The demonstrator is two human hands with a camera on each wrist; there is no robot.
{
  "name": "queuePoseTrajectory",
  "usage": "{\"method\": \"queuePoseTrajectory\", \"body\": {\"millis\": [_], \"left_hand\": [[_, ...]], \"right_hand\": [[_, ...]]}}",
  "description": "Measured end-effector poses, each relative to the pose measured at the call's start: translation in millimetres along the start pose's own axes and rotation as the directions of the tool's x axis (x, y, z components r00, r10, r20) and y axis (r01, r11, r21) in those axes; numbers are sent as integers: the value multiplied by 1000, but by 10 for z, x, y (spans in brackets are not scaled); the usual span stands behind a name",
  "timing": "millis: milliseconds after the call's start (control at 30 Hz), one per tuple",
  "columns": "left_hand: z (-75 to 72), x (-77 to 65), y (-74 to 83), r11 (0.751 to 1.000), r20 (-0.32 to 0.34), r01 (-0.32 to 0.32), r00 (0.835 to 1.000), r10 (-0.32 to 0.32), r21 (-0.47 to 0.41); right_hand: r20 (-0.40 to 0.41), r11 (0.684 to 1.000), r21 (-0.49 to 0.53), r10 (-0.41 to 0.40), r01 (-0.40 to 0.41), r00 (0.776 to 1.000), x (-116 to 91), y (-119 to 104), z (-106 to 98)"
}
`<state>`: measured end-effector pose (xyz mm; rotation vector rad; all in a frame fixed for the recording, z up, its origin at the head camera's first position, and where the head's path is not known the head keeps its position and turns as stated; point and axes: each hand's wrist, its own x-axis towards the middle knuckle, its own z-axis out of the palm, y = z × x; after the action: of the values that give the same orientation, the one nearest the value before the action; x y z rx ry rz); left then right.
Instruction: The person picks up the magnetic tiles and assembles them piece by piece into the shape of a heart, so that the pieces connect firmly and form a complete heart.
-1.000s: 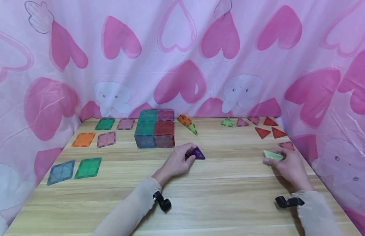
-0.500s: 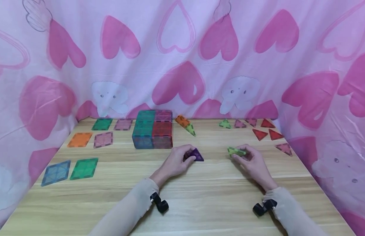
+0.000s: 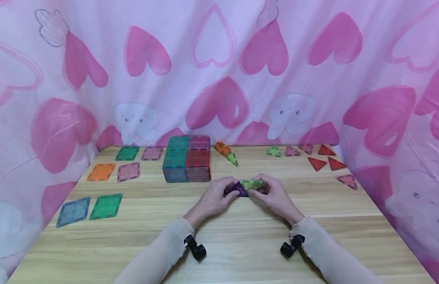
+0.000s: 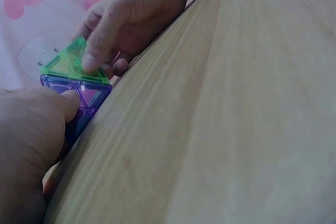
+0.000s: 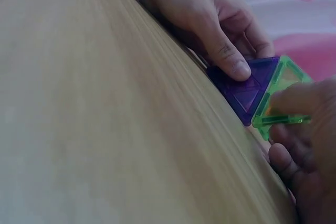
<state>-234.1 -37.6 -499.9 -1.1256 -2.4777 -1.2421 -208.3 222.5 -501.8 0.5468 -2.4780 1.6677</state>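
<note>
Head view: left hand (image 3: 215,195) pinches purple triangle (image 3: 239,189) on table (image 3: 240,236), mid-front. Right hand (image 3: 274,196) pinches green triangle (image 3: 251,184), its edge touching the purple one. Cube (image 3: 186,159) stands just behind.

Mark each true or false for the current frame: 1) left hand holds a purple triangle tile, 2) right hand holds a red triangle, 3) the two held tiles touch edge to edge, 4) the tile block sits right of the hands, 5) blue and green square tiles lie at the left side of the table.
1) True. The left hand holds the purple triangle tile.
2) False. The right hand holds a green triangle tile; the red triangles lie untouched at the far right.
3) True. The wrist views show them meeting along one edge.
4) False. The tile block stands behind and left of the hands.
5) True. The blue square tile and green square tile lie side by side there.
</note>
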Motion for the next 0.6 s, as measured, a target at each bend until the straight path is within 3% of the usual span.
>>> {"method": "queuePoseTrajectory", "body": {"millis": [233,400,533,600], "left_hand": [[17,-9,-7,1000,-3,6,1000,-6,6],[-4,-31,5,1000,-2,14,1000,-14,11],[1,-25,2,1000,3,2,1000,-2,16],[3,-20,0,1000,4,2,1000,-2,19]], "right_hand": [[27,999,-27,42,-42,999,-14,10,-4],[26,1000,9,21,-21,999,-35,24,-29],[-73,999,-7,-49,49,996,-76,59,-120],[-154,994,-48,-103,97,983,-94,90,-205]]}}
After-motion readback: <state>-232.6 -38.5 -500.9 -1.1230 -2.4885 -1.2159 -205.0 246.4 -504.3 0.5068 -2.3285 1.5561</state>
